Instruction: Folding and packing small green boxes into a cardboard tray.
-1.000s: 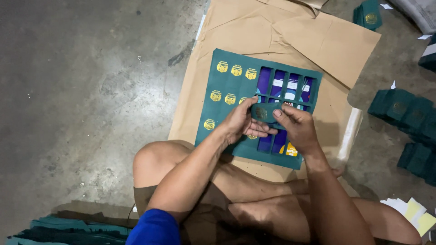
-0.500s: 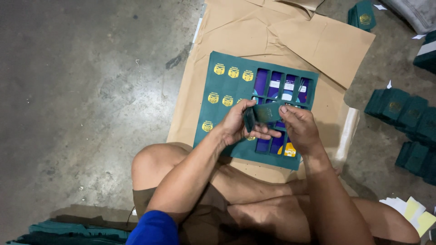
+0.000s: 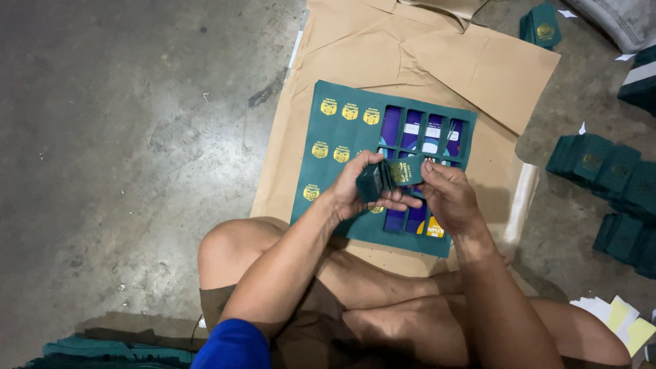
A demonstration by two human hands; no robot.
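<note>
Hands meet above the green die-cut sheet [image 3: 342, 174], which lies on brown paper [image 3: 437, 61] spread over the concrete floor [image 3: 137, 137]. Left hand [image 3: 359, 188] is clamped around a small stack of green cards [image 3: 377, 181], fingers curled under it. Right hand [image 3: 447, 198] pinches the top green card [image 3: 404, 169] at its right end, thumb and fingertips closed on it. That card's long axis runs left to right, tilting up slightly toward the right, gold emblem facing up. Sheet's left half keeps its gold-stamped cards; its right half shows empty slots with purple beneath. More green card stacks [image 3: 601, 167] sit near the floor's right edge.
</note>
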